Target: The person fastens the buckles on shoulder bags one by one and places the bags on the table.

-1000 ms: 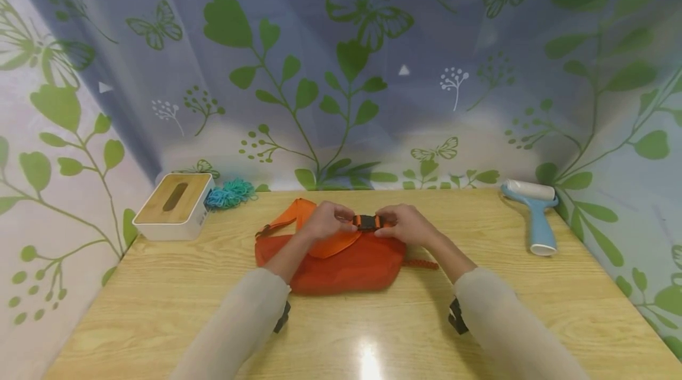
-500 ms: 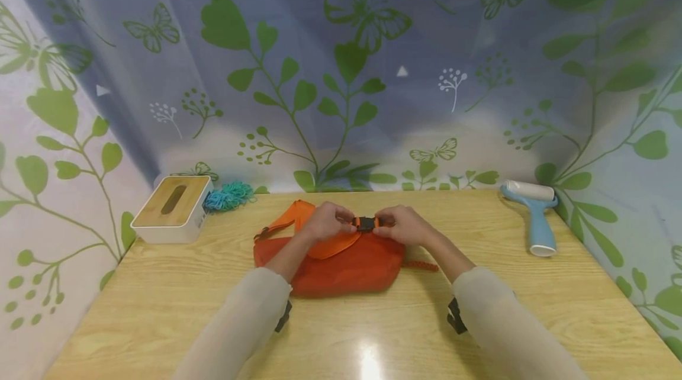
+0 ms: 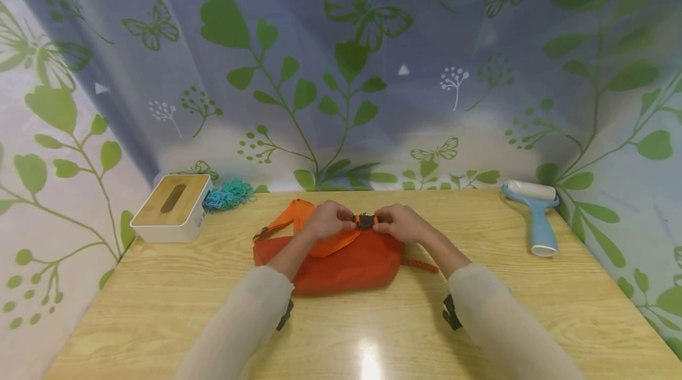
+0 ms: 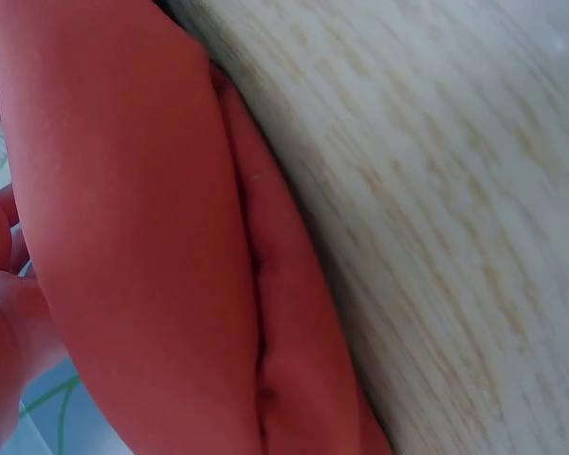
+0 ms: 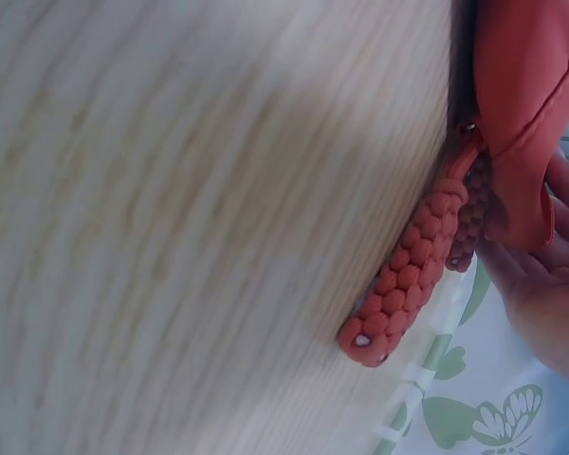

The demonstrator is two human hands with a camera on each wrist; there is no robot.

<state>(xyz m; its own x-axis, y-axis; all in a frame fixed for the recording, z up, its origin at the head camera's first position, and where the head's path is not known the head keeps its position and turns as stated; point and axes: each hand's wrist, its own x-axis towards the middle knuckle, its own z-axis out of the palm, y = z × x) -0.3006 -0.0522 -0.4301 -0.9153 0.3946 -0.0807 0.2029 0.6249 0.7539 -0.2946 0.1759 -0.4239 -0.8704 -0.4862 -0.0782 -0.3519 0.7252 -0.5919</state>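
Observation:
A red-orange waist bag (image 3: 346, 270) lies on the table with its orange strap (image 3: 285, 219) looped at its far left. A black side-release buckle (image 3: 365, 221) sits above the bag's upper edge, its two halves together. My left hand (image 3: 326, 221) pinches the buckle's left end between thumb and fingers. From the other side my right hand (image 3: 407, 224) pinches its right end. The left wrist view is mostly filled by the bag (image 4: 142, 227), with fingers partly hidden behind it. A braided red pull cord (image 5: 408, 275) hangs from the bag's end in the right wrist view.
At the back left stands a white tissue box (image 3: 170, 232) with a wooden lid. Teal yarn (image 3: 229, 195) lies against its right side. A blue lint roller (image 3: 540, 223) rests at the right. A patterned curtain (image 3: 298, 72) borders the table's back.
Both hands stay at the buckle. My right forearm has shifted slightly to the left, and the buckle has risen a touch. The bag lies in the same place.

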